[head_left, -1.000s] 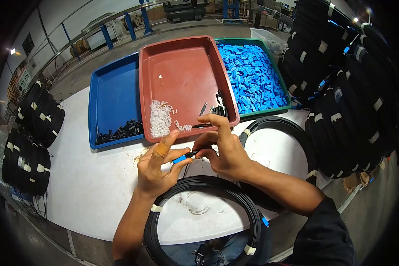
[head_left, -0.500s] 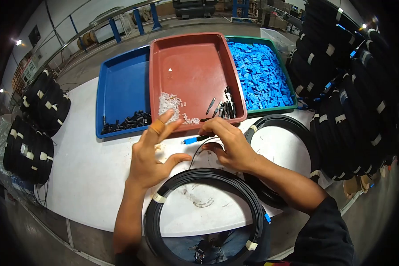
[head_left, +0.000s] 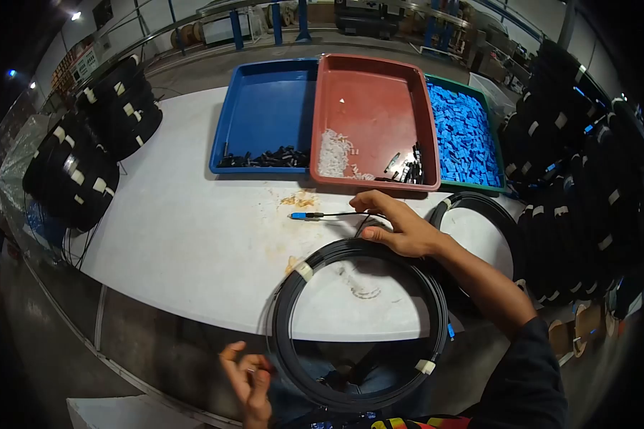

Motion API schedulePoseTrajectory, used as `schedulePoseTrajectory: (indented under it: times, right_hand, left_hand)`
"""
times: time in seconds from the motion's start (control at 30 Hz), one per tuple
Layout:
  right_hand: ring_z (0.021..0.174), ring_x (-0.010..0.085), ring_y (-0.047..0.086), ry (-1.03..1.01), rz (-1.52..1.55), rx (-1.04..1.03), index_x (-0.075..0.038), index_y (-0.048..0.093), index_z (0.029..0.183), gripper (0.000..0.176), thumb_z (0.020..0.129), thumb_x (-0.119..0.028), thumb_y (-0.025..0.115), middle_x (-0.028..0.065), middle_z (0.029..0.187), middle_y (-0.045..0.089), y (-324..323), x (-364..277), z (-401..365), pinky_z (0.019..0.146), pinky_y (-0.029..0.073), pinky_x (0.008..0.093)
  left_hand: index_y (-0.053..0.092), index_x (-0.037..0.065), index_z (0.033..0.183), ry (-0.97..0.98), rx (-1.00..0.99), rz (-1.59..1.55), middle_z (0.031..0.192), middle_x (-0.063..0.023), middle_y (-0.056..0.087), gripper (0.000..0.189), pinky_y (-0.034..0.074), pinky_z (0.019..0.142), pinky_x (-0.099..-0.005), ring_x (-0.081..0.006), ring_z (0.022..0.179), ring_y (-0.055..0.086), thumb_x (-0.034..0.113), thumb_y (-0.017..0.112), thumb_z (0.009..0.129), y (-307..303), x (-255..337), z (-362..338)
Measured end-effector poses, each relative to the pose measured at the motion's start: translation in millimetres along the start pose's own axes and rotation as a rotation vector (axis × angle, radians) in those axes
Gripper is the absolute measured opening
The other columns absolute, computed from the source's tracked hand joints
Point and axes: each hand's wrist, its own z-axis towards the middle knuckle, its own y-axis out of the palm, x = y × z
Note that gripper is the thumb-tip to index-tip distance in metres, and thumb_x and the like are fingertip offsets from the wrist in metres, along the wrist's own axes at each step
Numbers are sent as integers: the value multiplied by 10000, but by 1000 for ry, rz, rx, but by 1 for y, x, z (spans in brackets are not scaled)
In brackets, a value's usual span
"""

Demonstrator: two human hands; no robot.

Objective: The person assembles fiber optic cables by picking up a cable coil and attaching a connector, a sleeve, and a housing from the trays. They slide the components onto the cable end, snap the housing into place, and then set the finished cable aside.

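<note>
A black cable coil (head_left: pixel 288 314), bound with pale tape, lies over the table's front edge. Its loose end runs left to a blue connector (head_left: pixel 306 215) with a black boot, resting on the white table. My right hand (head_left: pixel 408 230) is over the coil's top edge, fingers loosely bent and apart from the thumb. Cable passes beneath its fingers, and the thumb is at the coil. A second blue connector (head_left: pixel 451 331) shows at the coil's right side. Below the table edge, left of the coil, my left hand (head_left: pixel 249 386) has its fingers apart and holds nothing visible.
A blue tray (head_left: pixel 265 107) holds black pieces. The red tray (head_left: pixel 376 93) contains clear small tubes and black parts; a green tray (head_left: pixel 499 168) has many blue pieces. Another coil (head_left: pixel 504 222) lies at right. Stacked coils stand left (head_left: pixel 75 171) and right (head_left: pixel 579 207).
My left hand has moved from beside the connector down and left, below the table edge. My right hand has loosened around the cable, and the connector now rests lower on the table. The view has shifted.
</note>
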Motion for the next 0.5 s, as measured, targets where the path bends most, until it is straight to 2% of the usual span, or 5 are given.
schedulePoseTrajectory:
  times: [0.1, 0.2, 0.37, 0.4, 0.5]
  right_hand:
    - [1303, 373, 518, -59, -180, -12, -32, 487, 1386, 663, 887, -379, 752, 208, 1395, 518, 6, -21, 2, 1095, 420, 453]
    - [1313, 399, 494, -186, -432, 16, -42, 488, 1380, 681, 856, -360, 785, 215, 1412, 495, 17, -44, 0, 1100, 414, 468]
    - [1180, 425, 595, 93, -446, -121, -95, 421, 1425, 755, 774, -99, 803, 256, 1384, 505, 36, -54, -5, 946, 518, 489]
    - [1037, 445, 661, -13, -515, -27, -89, 403, 1426, 772, 749, 6, 763, 257, 1270, 601, 40, -47, -3, 848, 549, 491]
    - [961, 454, 683, 26, -413, -42, -81, 430, 1391, 743, 731, 54, 742, 241, 1110, 684, 40, -42, 2, 824, 546, 502]
  left_hand:
    - [165, 257, 1540, -206, -183, -482, 1292, -244, 581, 837, 504, 1028, -474, -321, 1210, 607, 375, 727, 931, 15, -20, -25]
    - [192, 297, 1546, -182, -309, -631, 1329, -292, 555, 818, 477, 1063, -565, -377, 1266, 580, 392, 723, 931, 39, -18, -32]
    - [529, 242, 1377, -333, -176, -968, 1096, -135, 642, 427, 524, 880, -443, -250, 964, 652, 307, 679, 982, 62, -22, -34]
    - [587, 215, 1293, -446, -85, -985, 912, -42, 619, 311, 493, 738, -371, -163, 782, 600, 260, 664, 995, 67, -17, -30]
    - [532, 230, 1333, -520, -17, -993, 794, -23, 620, 441, 502, 630, -371, -161, 650, 600, 173, 732, 944, 67, -14, -21]
